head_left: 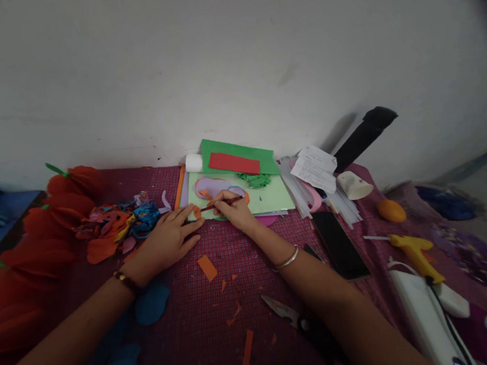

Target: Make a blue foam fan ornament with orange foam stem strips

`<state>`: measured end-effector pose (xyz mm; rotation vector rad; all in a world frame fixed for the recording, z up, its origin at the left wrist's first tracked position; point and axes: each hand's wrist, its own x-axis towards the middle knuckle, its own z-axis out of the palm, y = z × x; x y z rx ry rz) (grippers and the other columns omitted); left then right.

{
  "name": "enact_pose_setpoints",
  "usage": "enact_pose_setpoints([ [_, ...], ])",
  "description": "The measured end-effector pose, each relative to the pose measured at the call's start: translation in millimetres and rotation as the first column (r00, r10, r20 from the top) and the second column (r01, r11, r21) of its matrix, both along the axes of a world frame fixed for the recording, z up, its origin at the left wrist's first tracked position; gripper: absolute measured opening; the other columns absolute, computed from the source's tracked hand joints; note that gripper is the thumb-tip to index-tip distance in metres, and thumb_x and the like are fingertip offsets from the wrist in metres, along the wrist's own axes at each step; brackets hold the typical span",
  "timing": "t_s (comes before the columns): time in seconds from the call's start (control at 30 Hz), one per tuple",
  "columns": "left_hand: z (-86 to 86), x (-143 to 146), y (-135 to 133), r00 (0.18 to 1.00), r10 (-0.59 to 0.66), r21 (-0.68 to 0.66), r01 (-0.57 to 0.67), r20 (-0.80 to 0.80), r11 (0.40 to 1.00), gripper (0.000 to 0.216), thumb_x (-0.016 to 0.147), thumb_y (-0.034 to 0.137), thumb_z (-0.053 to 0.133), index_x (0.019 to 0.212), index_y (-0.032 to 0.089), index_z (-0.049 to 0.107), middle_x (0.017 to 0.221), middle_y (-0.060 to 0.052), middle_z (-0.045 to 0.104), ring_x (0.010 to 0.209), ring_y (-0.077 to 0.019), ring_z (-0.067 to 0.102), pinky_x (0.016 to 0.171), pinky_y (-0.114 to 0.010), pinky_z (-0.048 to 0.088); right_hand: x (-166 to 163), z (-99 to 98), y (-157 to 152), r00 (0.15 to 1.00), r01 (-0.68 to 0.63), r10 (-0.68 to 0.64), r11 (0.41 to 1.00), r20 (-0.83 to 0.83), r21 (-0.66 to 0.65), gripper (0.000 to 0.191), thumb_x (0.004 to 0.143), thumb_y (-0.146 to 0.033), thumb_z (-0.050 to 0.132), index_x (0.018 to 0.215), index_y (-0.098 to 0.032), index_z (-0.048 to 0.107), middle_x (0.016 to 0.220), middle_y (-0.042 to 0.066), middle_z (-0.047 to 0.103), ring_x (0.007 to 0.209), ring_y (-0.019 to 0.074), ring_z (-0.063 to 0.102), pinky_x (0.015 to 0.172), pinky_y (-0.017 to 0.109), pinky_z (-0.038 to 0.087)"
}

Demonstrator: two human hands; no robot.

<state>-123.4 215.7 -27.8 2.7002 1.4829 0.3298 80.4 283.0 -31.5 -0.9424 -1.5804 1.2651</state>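
My right hand (pixel 234 211) is closed around a thin dark-red pencil (pixel 208 208), whose tip points left at a small orange cut-out (pixel 196 212). My left hand (pixel 173 237) lies flat with its fingers stretched, the fingertips at the edge of that cut-out. Both hands are at the front of a pale green foam sheet (pixel 271 198). On this sheet lie a lilac rounded piece (pixel 211 187) with orange edging and a heap of green scraps (pixel 255 179). Behind them, a red strip (pixel 233 163) rests on a green sheet (pixel 262 152).
Red pumpkin-like shapes (pixel 74 181) and a pile of coloured scraps (pixel 111 224) stand left. Blue cut-outs (pixel 152 303) lie near my left forearm. Scissors (pixel 284 309) lie by my right forearm. A phone (pixel 340 245), a yellow glue gun (pixel 413 248) and a power strip (pixel 420 309) are right.
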Motion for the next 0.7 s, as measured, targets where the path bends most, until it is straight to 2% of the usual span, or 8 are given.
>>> enact_pose_setpoints([
  [0.17,2.8,0,1,0.999,-0.010,-0.060,0.013,0.048,0.998,0.036,0.090,0.038,0.046,0.121,0.031,0.064,0.147,-0.007,0.042,0.136,-0.0306,0.034,0.108,-0.050,0.032,9,8.0,11,0.994,0.082,-0.079,0.996,-0.077,0.038,0.023,0.084,-0.043,0.049,0.084,-0.021,0.054,0.066,-0.002,0.060,0.054,0.0115,0.052,0.054,0.024,0.044],
  [0.3,11.0,-4,6,0.988,-0.006,-0.128,0.026,0.155,0.991,0.033,0.086,0.033,0.049,0.111,0.023,0.068,0.137,-0.010,0.052,0.130,-0.0279,0.043,0.106,-0.043,0.036,21,21.9,24,0.991,0.100,-0.094,0.993,-0.091,0.066,0.027,0.082,-0.046,0.051,0.085,-0.020,0.055,0.067,-0.002,0.060,0.054,0.0105,0.052,0.053,0.023,0.043],
  [0.4,17.2,-5,13,0.945,0.151,-0.124,-0.119,0.290,0.985,0.029,0.085,0.033,0.047,0.098,0.019,0.068,0.111,-0.011,0.066,0.108,-0.0253,0.059,0.093,-0.039,0.046,30,34.0,28,0.991,0.117,-0.112,0.990,-0.072,0.077,0.028,0.082,-0.047,0.050,0.082,-0.020,0.054,0.064,-0.002,0.059,0.052,0.0102,0.051,0.052,0.023,0.044],
  [0.5,20.0,0,22,0.906,0.255,-0.112,-0.231,0.337,0.967,0.030,0.084,0.037,0.046,0.095,0.017,0.066,0.092,-0.009,0.068,0.083,-0.0226,0.063,0.077,-0.036,0.049,43,42.8,25,0.989,0.145,-0.142,0.984,-0.036,0.101,0.026,0.082,-0.046,0.048,0.080,-0.020,0.052,0.062,-0.002,0.058,0.052,0.0105,0.052,0.051,0.022,0.043],
  [0.6,18.7,11,31,0.902,0.258,-0.152,-0.217,0.347,0.964,0.033,0.077,0.044,0.056,0.093,0.018,0.067,0.084,-0.006,0.066,0.075,-0.0210,0.061,0.068,-0.032,0.047,65,45.3,19,0.985,0.161,-0.168,0.976,0.034,0.147,0.023,0.083,-0.042,0.048,0.080,-0.020,0.053,0.062,-0.002,0.059,0.053,0.0113,0.053,0.052,0.023,0.043],
  [0.7,15.5,24,39,0.898,0.245,-0.216,-0.174,0.366,0.961,0.020,0.069,0.039,0.062,0.075,0.021,0.067,0.074,-0.004,0.064,0.070,-0.0199,0.058,0.065,-0.030,0.044,94,42.3,12,0.968,0.180,-0.212,0.960,0.135,0.212,0.020,0.084,-0.038,0.048,0.082,-0.020,0.056,0.064,-0.001,0.060,0.056,0.0129,0.054,0.054,0.025,0.044],
])
